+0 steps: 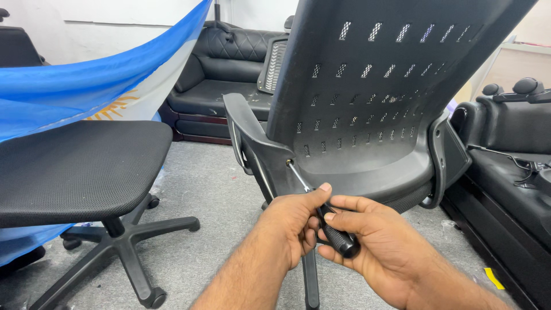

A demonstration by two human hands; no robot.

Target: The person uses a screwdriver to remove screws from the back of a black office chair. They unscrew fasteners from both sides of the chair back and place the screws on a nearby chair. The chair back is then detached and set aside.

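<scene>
Black screwdriver (336, 232) in both grips: left hand (290, 221), right hand (373, 244); tip at chair back (379, 86) screw.

Two bare forearms, unsleeved down to the bottom edge of the view. No gloves, rings, watch or bands on left hand (293, 224) or right hand (376, 244). Short, trimmed fingernails; fine forearm hair.

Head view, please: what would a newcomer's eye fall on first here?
First, the black perforated chair back filling the centre. Below it, the left hand and right hand grip a screwdriver, its tip at a screw. A blue and white flag drapes at left.
</scene>
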